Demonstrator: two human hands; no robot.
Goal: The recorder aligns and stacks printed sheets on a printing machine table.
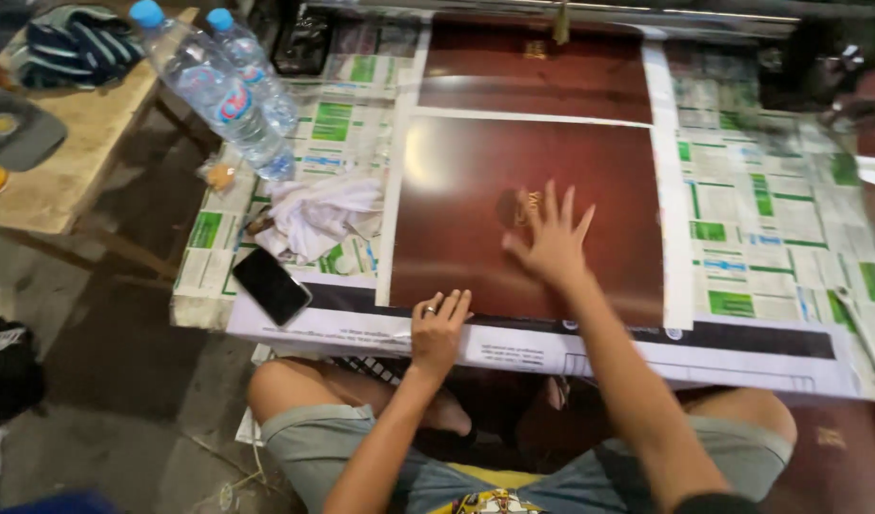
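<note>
The right hand [549, 238] lies flat with fingers spread on the glossy dark red sheet [476, 219] at the centre of the frame, palm down, holding nothing; its grip is fully open. The left hand [437, 326] rests at the sheet's near edge, lower centre, fingers bent over the black-and-white paper strip [647, 347], closed on nothing that I can make out. The sheet lies on a bench [761, 228] lined with green-printed newspaper, with a second red sheet [537, 71] above it.

To smooth such a sheet well, I judge the left hand should pin the near edge firmly while the right sweeps outward with even pressure, keeping the sheet square to the white border.

At upper left stand 2 water bottles [218, 90], with a crumpled white cloth [318, 214] and a black phone [271, 286] below them.
</note>
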